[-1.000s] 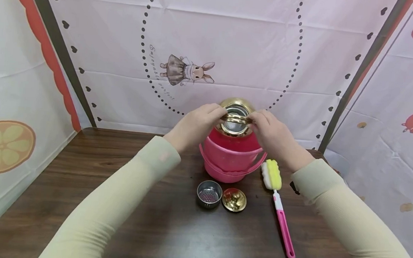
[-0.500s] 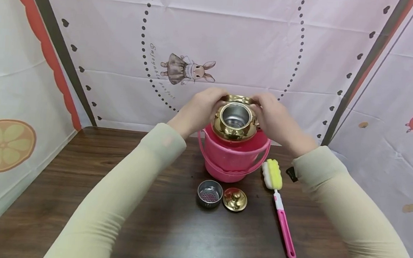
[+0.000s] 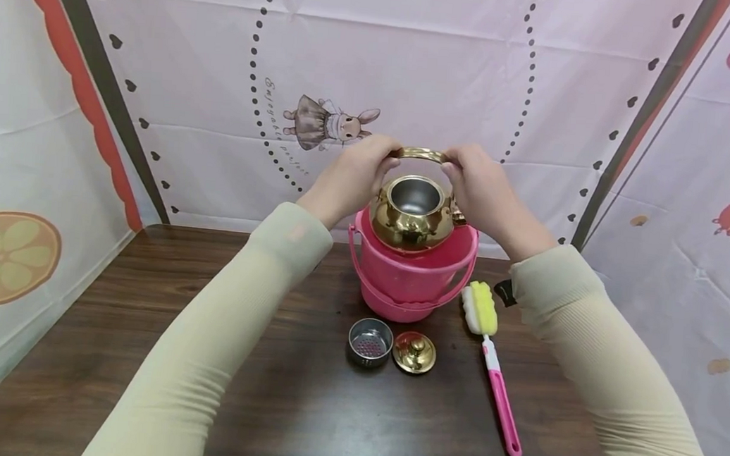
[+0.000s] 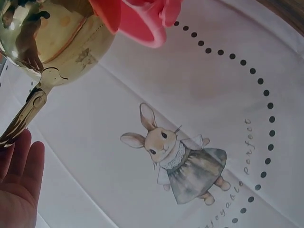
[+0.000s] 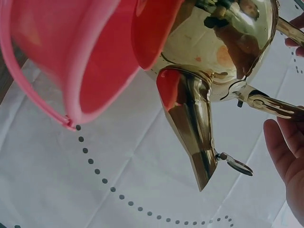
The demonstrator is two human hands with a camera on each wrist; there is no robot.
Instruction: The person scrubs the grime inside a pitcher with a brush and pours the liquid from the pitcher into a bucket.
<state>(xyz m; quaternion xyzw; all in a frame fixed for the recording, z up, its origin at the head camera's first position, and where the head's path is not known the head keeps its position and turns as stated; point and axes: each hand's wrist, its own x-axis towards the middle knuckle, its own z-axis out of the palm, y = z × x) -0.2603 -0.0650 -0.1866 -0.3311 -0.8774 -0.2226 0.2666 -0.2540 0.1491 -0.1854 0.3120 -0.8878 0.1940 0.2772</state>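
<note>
Over the pink bucket [image 3: 406, 280], a shiny gold kettle [image 3: 408, 229] hangs by its arched handle [image 3: 422, 153]. My left hand [image 3: 354, 174] grips the handle's left side, and my right hand [image 3: 483, 194] grips its right side. The kettle's round mouth is uncovered and shows a grey metal inside. Its spout [image 5: 192, 128] points to the right, with a small flap at the tip in the right wrist view. In the head view the kettle's base overlaps the bucket's opening. The left wrist view shows fingers [image 4: 21, 156] against the handle.
In front of the bucket sit a perforated metal strainer [image 3: 370, 343] and a gold lid [image 3: 415, 352]. A sponge brush [image 3: 490, 350] with a pink handle lies at the right on the wooden table [image 3: 251, 404]. A printed cloth [image 3: 211, 69] hangs close behind the bucket.
Both hands have risen with the handle, which crossed in front of the kettle's mouth and now stands above it. The kettle has tilted, so its side faces the head camera more.
</note>
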